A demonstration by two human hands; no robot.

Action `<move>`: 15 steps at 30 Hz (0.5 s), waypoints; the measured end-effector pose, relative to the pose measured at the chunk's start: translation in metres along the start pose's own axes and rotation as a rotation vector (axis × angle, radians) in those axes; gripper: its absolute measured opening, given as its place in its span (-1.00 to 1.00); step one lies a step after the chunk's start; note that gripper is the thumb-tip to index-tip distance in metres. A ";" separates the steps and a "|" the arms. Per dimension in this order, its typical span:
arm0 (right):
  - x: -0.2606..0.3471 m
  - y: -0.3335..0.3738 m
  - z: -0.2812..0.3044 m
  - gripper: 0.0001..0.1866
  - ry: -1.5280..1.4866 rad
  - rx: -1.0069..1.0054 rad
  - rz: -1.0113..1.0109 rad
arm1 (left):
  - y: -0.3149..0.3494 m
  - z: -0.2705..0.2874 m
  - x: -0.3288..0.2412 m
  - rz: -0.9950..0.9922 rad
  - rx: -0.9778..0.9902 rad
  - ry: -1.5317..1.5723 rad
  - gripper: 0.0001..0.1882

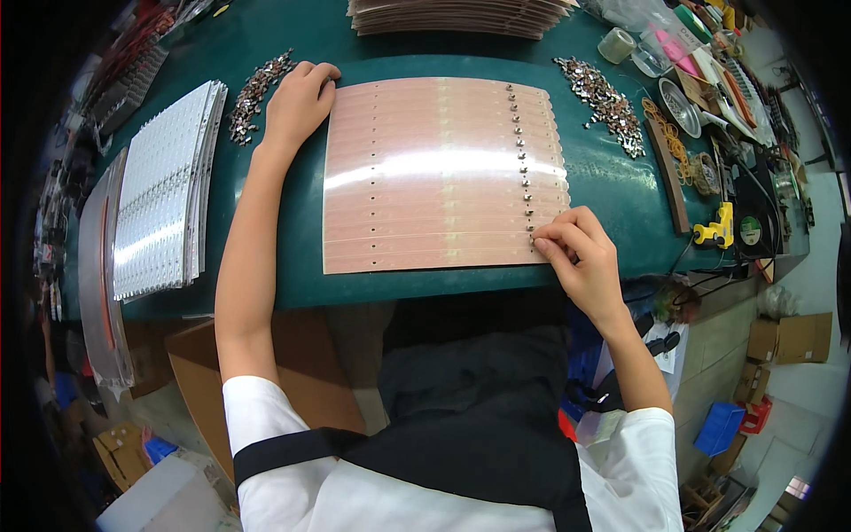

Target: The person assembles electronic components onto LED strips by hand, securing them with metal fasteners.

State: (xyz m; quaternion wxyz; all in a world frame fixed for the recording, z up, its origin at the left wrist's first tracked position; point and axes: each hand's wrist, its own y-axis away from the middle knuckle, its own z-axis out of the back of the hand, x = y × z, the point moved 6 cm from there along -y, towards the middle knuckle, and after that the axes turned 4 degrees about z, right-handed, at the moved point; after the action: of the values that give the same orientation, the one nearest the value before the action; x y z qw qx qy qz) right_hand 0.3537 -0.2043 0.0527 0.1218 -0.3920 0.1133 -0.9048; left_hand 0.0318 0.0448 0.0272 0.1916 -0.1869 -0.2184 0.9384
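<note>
A pale pink board (425,213) scored into long strips lies on the green table. A column of small holes runs down its left part, and small metal pieces (523,168) stand in a column near its right edge. At the lower end of that column, my right hand (581,253) pinches a small metal piece against the board, mostly hidden by thumb and forefinger. My left hand (300,102) is curled beside the board's upper left corner, fingertips together; what they hold is too small to name. Next to it lies a pile of small metal parts (257,97).
Another metal-parts pile (603,102) lies right of the board. Stacked boards (461,16) stand at the back, silvery-white sheets (168,191) at left. A dark bar (667,176), rubber bands (671,133), a metal bowl (679,106) and a yellow glue gun (716,227) lie at right.
</note>
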 end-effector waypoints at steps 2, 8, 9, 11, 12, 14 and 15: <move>0.004 -0.002 0.001 -0.89 0.087 -0.035 0.115 | -0.005 0.000 0.000 -0.001 -0.008 0.000 -0.82; 0.030 -0.009 -0.005 -0.86 0.249 -0.028 0.325 | -0.010 0.021 0.000 -0.093 -0.057 -0.011 -0.81; 0.026 -0.008 -0.007 -0.86 0.254 -0.047 0.321 | -0.007 0.018 -0.004 -0.045 -0.053 0.006 -0.79; 0.021 -0.001 -0.009 -0.86 0.253 -0.061 0.330 | -0.001 0.013 -0.002 0.021 -0.052 -0.047 -0.77; 0.019 0.002 -0.005 -0.86 0.268 -0.067 0.333 | -0.002 0.013 -0.011 0.049 -0.043 -0.039 -0.77; 0.023 0.009 0.000 -0.87 0.288 -0.021 0.276 | 0.001 0.012 -0.016 0.077 -0.031 -0.013 -0.79; 0.028 0.007 0.006 -0.85 0.225 0.023 0.220 | 0.002 0.010 -0.012 0.075 -0.036 -0.026 -0.80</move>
State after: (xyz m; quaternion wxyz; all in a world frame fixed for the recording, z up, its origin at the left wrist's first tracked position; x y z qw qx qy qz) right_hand 0.3406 -0.2204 0.0734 0.2111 -0.2722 0.1581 -0.9254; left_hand 0.0372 0.0342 0.0375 0.1501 -0.1861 -0.2308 0.9432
